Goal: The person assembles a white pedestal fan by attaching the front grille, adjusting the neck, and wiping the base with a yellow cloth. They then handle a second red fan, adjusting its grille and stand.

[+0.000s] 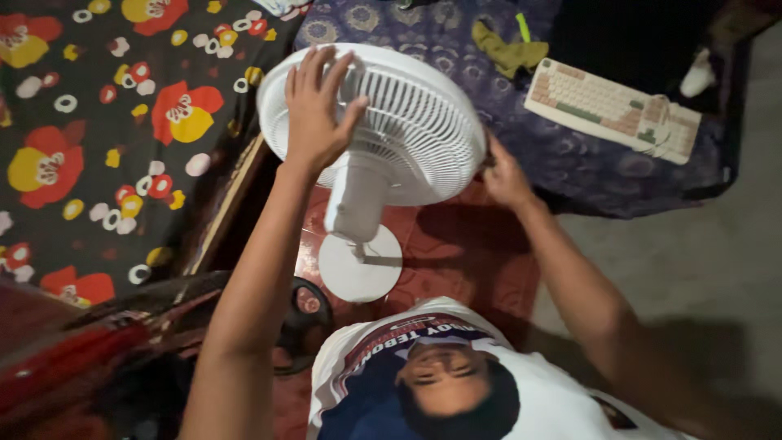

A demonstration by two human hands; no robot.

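A white stand fan point(407, 130) with a round grille stands on its round base point(358, 265) on a red patterned floor mat, seen from above. My left hand point(318, 110) rests flat on the back of the grille at its left side, fingers spread. My right hand point(503, 175) grips the grille's rim at the right side; its fingers are partly hidden behind the rim.
A black bedspread with red and yellow flowers point(106, 138) lies at the left. A blue patterned cloth point(570, 163) at the back carries a cream keyboard point(611, 106) and an olive rag point(509, 50). Bare grey floor point(700, 261) lies to the right.
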